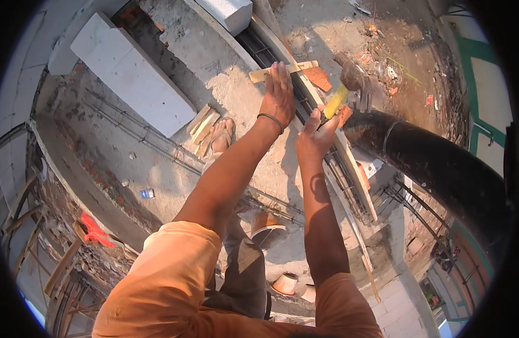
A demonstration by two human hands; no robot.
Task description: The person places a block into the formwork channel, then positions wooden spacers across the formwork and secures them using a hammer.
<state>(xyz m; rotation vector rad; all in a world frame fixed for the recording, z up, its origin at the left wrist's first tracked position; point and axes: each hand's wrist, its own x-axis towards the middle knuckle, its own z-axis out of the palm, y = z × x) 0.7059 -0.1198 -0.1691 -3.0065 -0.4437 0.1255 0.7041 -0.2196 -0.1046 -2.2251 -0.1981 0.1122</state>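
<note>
My left hand (278, 94), with a dark band round its wrist, lies with fingers stretched out on a short wooden strip (303, 66). That strip sits crosswise over a long, narrow wooden form (352, 152) with steel bars (259, 52) running inside it. Close by on the right, my right hand (317, 134) is closed round the yellow handle of a hammer (336, 101). The hammer's head is raised beyond the form's right side. My fingers hide the lower end of the handle.
A thick black pipe (434, 152) curves in from the right. White blocks (132, 70) lie at upper left and top. Wood offcuts (203, 128) lie beside my foot (221, 135). Loose steel bars (141, 138), pots (285, 283) and broken brick (317, 79) are around the form.
</note>
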